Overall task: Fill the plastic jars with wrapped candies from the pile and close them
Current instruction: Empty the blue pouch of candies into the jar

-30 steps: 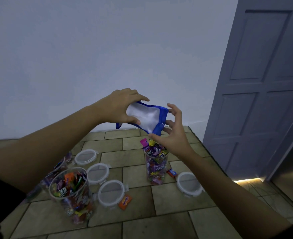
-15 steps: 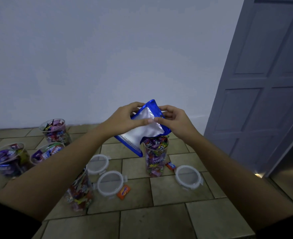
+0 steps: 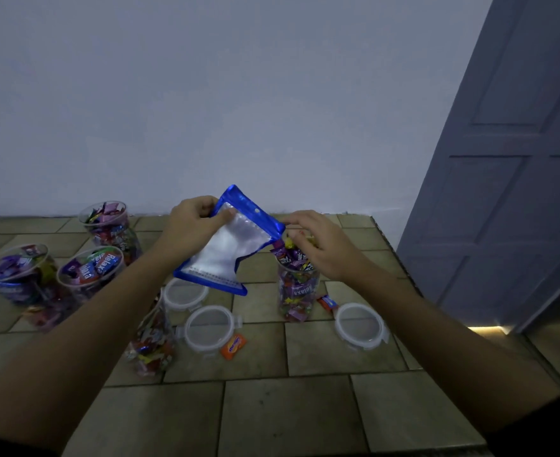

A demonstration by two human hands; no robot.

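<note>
A flat clear pouch with a blue border (image 3: pixel 226 249) hangs tilted in the air. My left hand (image 3: pixel 189 225) grips its upper left corner, and my right hand (image 3: pixel 324 249) pinches its right corner. Directly under my right hand stands an open plastic jar (image 3: pixel 298 291), heaped to the rim with wrapped candies. Another full jar (image 3: pixel 153 344) stands partly hidden behind my left forearm. Three more full, open jars (image 3: pixel 89 272) stand at the left near the wall. Three clear lids lie on the tiled floor: one in the middle (image 3: pixel 210 326), one behind it (image 3: pixel 184 293), one at the right (image 3: pixel 359 324).
An orange wrapped candy (image 3: pixel 233 346) lies beside the middle lid. A red and blue candy (image 3: pixel 327 302) lies at the foot of the right jar. A grey panelled door (image 3: pixel 502 192) closes the right side, and a white wall runs along the back.
The pouch has come down from above the right jar and turned, hanging empty between my hands. The view has tipped down and left, bringing the left jars into sight.
</note>
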